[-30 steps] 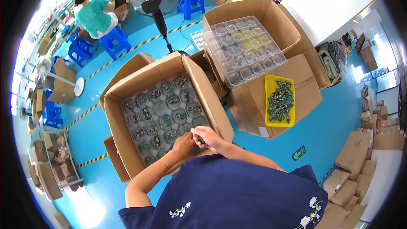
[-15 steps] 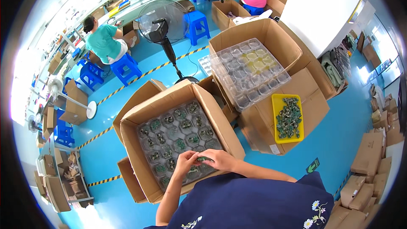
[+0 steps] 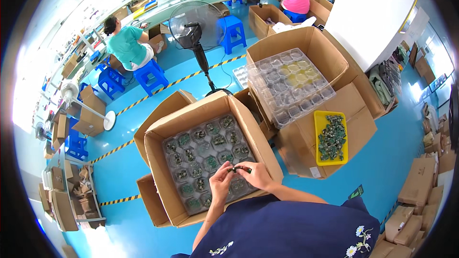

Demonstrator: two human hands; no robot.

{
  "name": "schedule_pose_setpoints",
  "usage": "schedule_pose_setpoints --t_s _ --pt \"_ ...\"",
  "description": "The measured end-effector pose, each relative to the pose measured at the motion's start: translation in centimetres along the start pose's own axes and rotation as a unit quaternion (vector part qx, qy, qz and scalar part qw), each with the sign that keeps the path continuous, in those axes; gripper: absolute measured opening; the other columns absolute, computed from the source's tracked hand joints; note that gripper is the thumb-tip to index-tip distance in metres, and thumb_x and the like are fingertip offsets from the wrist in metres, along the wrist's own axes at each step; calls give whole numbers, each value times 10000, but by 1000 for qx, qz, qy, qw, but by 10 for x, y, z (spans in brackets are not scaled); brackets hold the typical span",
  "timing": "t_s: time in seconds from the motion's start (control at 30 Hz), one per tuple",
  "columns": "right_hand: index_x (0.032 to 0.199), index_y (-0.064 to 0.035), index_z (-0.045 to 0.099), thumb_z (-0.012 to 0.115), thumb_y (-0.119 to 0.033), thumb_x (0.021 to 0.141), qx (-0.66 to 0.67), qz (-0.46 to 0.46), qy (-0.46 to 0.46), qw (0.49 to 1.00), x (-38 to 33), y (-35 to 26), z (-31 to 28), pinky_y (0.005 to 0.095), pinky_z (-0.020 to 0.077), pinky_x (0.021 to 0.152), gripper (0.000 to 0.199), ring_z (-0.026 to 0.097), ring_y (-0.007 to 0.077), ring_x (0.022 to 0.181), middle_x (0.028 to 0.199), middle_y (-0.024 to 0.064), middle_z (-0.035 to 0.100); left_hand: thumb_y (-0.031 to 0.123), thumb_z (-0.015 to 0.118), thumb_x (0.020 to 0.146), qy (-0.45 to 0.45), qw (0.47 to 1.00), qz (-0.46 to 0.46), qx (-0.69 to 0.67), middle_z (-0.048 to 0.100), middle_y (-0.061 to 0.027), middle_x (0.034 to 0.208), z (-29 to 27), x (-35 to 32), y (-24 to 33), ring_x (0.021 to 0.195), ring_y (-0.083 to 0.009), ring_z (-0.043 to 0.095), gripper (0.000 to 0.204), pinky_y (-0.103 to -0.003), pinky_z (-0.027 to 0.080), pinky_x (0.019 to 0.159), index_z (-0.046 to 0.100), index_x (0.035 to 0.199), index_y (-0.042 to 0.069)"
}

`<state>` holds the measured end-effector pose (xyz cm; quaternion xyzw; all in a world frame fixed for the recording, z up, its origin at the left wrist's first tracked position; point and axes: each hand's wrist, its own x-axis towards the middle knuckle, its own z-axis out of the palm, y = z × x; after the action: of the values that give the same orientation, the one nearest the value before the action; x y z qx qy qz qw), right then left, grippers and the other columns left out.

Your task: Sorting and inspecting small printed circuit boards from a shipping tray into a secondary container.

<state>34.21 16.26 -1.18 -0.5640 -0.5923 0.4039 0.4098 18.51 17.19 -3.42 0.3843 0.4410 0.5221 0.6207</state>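
Over the near side of a cardboard box [image 3: 154, 169], both my hands are closed on one small dark green circuit board [image 3: 238, 168]. My left hand [image 3: 221, 182] pinches its left end with the fingertips; my right hand [image 3: 258, 176] grips its right end, covering part of it. Beneath them, a transparent plastic tray [image 3: 204, 149] lies inside the box. Small green circuit boards [image 3: 219, 140] sit in many of its round pockets. My hands and forearms hide some near pockets. To the right, a yellow tray [image 3: 317, 141] holds a heap of similar boards [image 3: 333, 138].
The yellow tray rests on a closed carton [image 3: 299, 150]. Transparent stacked trays [image 3: 287, 86] lie across an open box [image 3: 330, 62] behind it. A black pedestal fan [image 3: 196, 31] stands beyond my box. Two people sit on blue stools [image 3: 149, 76] along a green workbench [image 3: 174, 1].
My hands have come up slightly and now hold the circuit board more visibly between their fingertips. The whole view has shifted, so the surroundings appear farther right and lower.
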Motion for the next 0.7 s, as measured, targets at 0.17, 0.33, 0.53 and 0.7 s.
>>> schedule_pose_setpoints --t_s 0.17,0.33,0.53,0.7 --pt "1087 -17 624 607 -127 876 126 79 89 985 -5 -4 17 284 477 564 238 596 131 596 757 76 673 -44 609 841 100 972 97 190 655 -113 1117 23 -20 30 982 -137 614 148 -269 490 852 664 979 -36" --pt "1089 -161 615 425 -317 942 493 335 -44 802 2 -3 -1 289 469 595 286 585 111 732 851 -1 631 -83 611 773 -24 906 265 329 660 -125 1089 29 -15 43 1091 -295 598 244 -377 475 929 671 981 31" --pt "801 -109 598 470 -415 942 651 411 -147 621 -2 1 -19 232 405 477 361 571 160 744 834 30 598 29 653 779 -74 921 219 315 620 -126 1162 14 -23 72 1162 -280 539 335 -379 410 983 617 1112 24" --pt "787 -85 545 503 -343 946 670 398 -134 612 -5 7 -15 241 424 521 306 536 160 759 920 47 550 160 672 799 17 867 -57 495 686 -127 857 -82 -7 60 795 -222 666 278 -314 517 721 652 1036 16"
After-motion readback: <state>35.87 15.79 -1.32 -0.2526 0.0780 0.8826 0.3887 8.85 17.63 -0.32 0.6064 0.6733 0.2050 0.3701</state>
